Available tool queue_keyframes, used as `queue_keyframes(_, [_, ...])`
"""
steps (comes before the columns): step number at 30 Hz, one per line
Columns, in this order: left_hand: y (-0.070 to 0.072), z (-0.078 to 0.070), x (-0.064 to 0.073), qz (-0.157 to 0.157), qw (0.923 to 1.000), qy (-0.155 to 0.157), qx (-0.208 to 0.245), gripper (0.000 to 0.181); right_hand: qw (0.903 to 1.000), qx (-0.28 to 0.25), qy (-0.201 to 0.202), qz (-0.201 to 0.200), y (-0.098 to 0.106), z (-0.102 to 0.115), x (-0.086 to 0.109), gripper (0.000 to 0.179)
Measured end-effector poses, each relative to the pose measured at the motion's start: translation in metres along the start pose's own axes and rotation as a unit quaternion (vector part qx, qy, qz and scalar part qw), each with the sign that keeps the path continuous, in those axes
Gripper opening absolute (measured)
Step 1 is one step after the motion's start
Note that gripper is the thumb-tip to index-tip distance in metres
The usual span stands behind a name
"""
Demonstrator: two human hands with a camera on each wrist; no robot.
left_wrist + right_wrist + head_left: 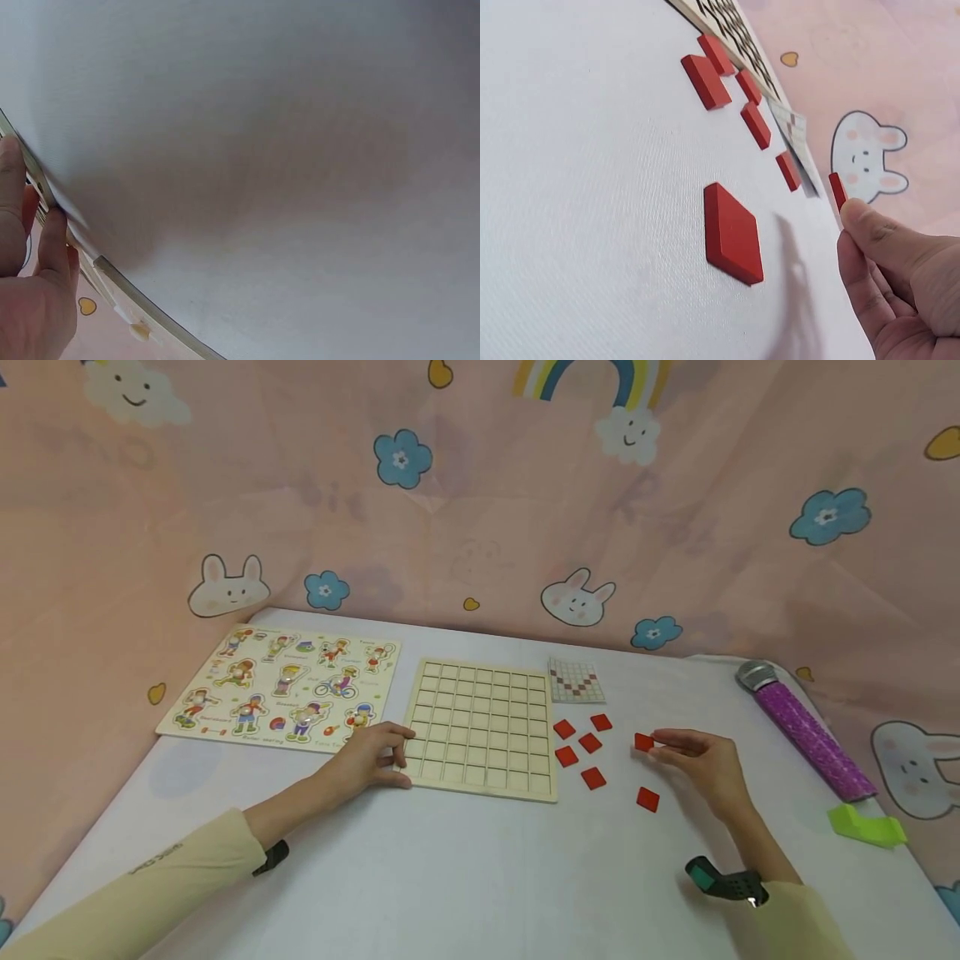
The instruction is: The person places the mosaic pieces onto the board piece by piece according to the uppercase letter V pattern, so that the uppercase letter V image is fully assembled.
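Note:
My right hand [705, 764] pinches a red square tile [643, 742] between thumb and fingertips; the right wrist view shows the tile [838, 190] raised over the tabletop. At the lower left corner of a pale wooden grid board [480, 731], my left hand [369, 757] touches the edge with fingers and thumb. Several red tiles [593, 777] lie loose on the white cloth right of the board. One more red tile [648, 799] lies apart from them, nearer my right wrist. A small pattern card [576, 681] with red squares on a grid lies by the board's upper right corner.
A wooden picture puzzle [277, 689] with sports figures lies at the left. Toward the right edge are a purple glitter microphone [813, 739] and a lime green block [866, 827]. A pink patterned curtain [480, 510] hangs behind the white table [480, 868].

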State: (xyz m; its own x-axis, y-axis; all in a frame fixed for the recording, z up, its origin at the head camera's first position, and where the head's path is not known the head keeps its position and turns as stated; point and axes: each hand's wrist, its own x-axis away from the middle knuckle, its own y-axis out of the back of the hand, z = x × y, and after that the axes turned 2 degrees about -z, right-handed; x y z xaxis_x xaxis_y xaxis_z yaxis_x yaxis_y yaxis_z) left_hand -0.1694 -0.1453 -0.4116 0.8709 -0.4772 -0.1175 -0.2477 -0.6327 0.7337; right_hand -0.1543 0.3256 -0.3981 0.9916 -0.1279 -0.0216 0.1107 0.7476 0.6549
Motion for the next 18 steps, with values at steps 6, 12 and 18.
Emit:
queue_keyframes(6, [0.000,-0.002,0.000,0.000,0.9999,0.005,-0.010,0.030,0.9998,0.000,-0.018,0.007,-0.008,0.012,0.005,0.039])
queue_keyframes(12, [0.000,-0.003,0.000,0.001,1.0000,0.008,-0.006,0.030,0.9994,-0.008,-0.026,0.019,-0.017,0.024,0.010,0.039])
queue_keyframes(18, [-0.002,0.000,0.000,-0.005,1.0000,-0.007,0.001,0.031,0.9992,-0.003,-0.025,0.031,-0.029,0.035,0.016,0.039])
